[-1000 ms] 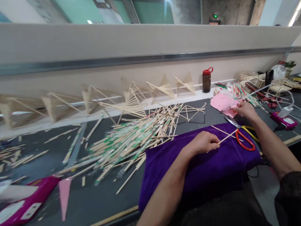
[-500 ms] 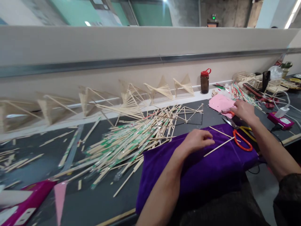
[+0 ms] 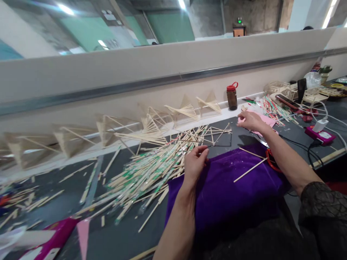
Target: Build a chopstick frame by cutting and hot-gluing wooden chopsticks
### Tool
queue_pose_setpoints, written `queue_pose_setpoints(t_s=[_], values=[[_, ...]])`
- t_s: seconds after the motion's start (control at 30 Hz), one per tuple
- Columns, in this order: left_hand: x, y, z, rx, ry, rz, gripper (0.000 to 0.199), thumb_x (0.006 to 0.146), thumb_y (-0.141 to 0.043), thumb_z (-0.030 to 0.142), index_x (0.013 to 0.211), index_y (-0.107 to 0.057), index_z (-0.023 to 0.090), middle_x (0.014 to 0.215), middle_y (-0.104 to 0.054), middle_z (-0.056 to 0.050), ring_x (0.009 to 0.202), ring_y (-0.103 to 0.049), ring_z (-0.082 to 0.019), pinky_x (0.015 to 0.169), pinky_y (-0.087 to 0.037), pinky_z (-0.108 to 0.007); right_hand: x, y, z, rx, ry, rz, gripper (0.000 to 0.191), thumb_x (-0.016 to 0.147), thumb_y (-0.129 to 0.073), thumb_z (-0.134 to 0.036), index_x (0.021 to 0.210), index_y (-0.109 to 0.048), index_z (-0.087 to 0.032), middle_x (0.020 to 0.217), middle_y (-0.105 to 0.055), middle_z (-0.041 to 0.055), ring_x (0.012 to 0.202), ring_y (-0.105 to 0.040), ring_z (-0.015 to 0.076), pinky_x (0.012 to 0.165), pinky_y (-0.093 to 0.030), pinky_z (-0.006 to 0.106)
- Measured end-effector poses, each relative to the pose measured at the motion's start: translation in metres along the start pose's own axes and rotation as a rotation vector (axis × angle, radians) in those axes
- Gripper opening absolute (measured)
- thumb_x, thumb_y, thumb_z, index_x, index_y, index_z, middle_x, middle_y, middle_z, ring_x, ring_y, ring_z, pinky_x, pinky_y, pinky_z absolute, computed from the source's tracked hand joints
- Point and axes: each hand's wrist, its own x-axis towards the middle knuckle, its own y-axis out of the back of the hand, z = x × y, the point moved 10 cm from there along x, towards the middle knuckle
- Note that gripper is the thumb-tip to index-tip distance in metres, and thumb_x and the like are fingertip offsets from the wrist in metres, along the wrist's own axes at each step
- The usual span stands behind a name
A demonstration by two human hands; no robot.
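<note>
A small frame of joined thin wooden sticks (image 3: 221, 130) lies on the dark table, its left part over a pile of loose sticks (image 3: 159, 169). My left hand (image 3: 195, 162) hovers just in front of this frame, by the purple cloth, fingers bent and slightly apart, with nothing visible in it. Just beyond the frame's right end is my right hand (image 3: 251, 121), above the pink sheet (image 3: 267, 119); its fingers are loosely parted and hold nothing I can see. Two sticks (image 3: 249, 169) meet at an angle on the purple cloth (image 3: 230, 195). Orange-handled scissors (image 3: 271, 161) are partly hidden by my right forearm.
Fan-shaped stick models (image 3: 184, 110) line the wall ledge. A brown bottle (image 3: 232, 97) with a red lid stands at the back. A magenta power strip (image 3: 320, 135) with cables lies right; another magenta object (image 3: 58, 231) and stick scraps are at left.
My left hand has moved left and away from me, from over the cloth to the frame's near side. My right hand has moved left from the pink sheet and scissors toward the frame.
</note>
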Motion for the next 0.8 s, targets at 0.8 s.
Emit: queue_pose_setpoints(t_s=[0.8], values=[[0.024, -0.049, 0.044, 0.538, -0.517, -0.043, 0.035, 0.092, -0.061, 0.024, 0.126, -0.066, 0.018, 0.126, -0.072, -0.012, 0.097, -0.072, -0.023, 0.096, -0.056, -0.037, 0.081, -0.099, -0.004, -0.407, 0.279, -0.295, 0.025, 0.088, -0.059, -0.018, 0.102, -0.08, -0.017, 0.127, -0.069, 0.015, 0.116, -0.063, 0.0308, 0.088, -0.051, 0.033]])
